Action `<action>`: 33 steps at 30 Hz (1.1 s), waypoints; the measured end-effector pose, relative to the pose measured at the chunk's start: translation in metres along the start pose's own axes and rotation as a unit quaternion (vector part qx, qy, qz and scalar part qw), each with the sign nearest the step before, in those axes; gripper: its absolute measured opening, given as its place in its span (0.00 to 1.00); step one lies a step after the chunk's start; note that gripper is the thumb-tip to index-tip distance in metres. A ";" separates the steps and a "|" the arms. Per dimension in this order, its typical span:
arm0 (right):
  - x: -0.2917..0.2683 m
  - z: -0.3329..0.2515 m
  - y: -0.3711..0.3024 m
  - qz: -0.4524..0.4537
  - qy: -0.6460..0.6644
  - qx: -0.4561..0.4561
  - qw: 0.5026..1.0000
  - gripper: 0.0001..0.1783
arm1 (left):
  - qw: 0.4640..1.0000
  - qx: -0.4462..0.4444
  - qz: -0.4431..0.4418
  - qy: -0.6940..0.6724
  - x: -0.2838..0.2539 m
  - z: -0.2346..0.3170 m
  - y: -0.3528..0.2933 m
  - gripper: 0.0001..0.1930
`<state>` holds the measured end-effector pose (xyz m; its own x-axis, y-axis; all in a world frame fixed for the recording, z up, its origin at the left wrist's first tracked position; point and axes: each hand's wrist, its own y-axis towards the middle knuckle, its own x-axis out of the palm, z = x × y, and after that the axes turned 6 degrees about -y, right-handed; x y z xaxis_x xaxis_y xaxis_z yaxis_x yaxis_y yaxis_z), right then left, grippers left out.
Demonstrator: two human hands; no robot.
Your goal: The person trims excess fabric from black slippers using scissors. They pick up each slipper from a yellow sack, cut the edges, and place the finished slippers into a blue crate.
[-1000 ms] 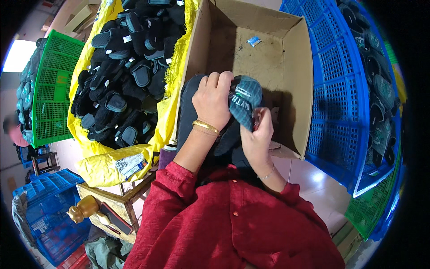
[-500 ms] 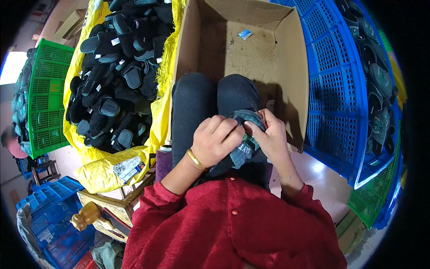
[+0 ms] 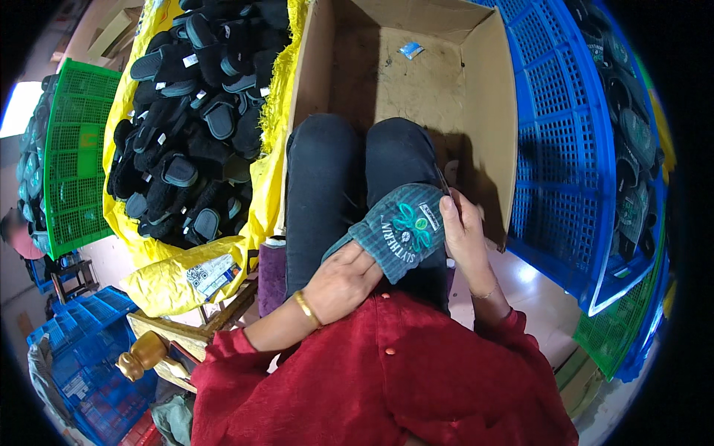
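— While the person sits with both knees inside the open cardboard box (image 3: 491, 111), what do the hands have?

— One slipper (image 3: 398, 230), dark teal-grey with a striped weave and a green emblem stitched on its upper. It lies over the lap, on the black trousers (image 3: 327, 186), just in front of the red shirt (image 3: 387, 372).

— Which hand does what?

— The left hand (image 3: 343, 281), a gold bangle (image 3: 306, 308) at its wrist, is pushed in under the slipper's heel end; its fingers curl around the sole from below, so the tips are hidden. The right hand (image 3: 462, 232) grips the toe end, thumb and fingers pinched on the rim of the upper. Both hands are clenched on the slipper — neither is loose.

— And around them?

— To the person's left a yellow sack (image 3: 186, 286) lies open, heaped with black slippers (image 3: 193, 126). Beyond it stands a green plastic crate (image 3: 74, 178). On the right a blue plastic crate (image 3: 558, 149) stands just beside the box wall, with more dark slippers behind it at the edge of view. A small blue scrap (image 3: 410, 50) lies on the box floor, well apart from the hands. Lower left, a stack of blue crates (image 3: 82, 349) sits near a wooden frame (image 3: 197, 331).
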<state>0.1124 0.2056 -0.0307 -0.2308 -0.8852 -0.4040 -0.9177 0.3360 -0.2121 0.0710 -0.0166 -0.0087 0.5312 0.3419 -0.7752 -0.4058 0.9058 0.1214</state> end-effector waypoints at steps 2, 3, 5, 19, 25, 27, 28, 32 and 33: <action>0.002 -0.002 0.000 0.001 -0.013 0.000 1.000 0.22 | 0.999 0.012 -0.033 0.025 0.017 -0.008 0.007 0.19; 0.005 0.000 -0.001 0.013 -0.006 -0.014 1.000 0.22 | 0.999 0.004 -0.029 -0.014 0.023 -0.011 0.017 0.21; 0.012 0.008 -0.001 0.040 0.007 -0.039 0.998 0.22 | 1.000 0.014 -0.007 -0.013 0.028 -0.014 0.036 0.22; 0.018 0.024 0.012 0.019 0.218 0.127 0.967 0.19 | 0.994 0.050 -0.062 -0.073 0.010 -0.014 0.072 0.22; 0.029 0.037 0.000 0.110 0.253 0.120 0.953 0.13 | 0.983 0.091 -0.154 -0.042 0.009 -0.013 0.030 0.20; 0.028 0.040 0.000 0.124 0.308 0.127 0.935 0.11 | 0.983 0.095 -0.137 -0.073 -0.002 -0.018 0.012 0.15; 0.026 0.036 -0.001 0.131 0.325 0.125 0.928 0.11 | 0.987 0.090 -0.046 -0.122 -0.009 -0.021 0.003 0.12; 0.016 0.026 -0.004 0.125 0.380 0.180 0.899 0.16 | 0.980 -0.099 0.171 -0.030 -0.037 -0.028 -0.019 0.22; 0.013 0.023 -0.005 0.115 0.384 0.186 0.897 0.19 | 0.953 -0.192 0.186 -0.141 -0.038 -0.024 -0.019 0.26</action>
<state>0.1218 0.1995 -0.0554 -0.6866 -0.6910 0.2261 -0.6780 0.4961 -0.5425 0.0405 -0.0526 0.0032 0.4547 0.7242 -0.5184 -0.8183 0.5695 0.0780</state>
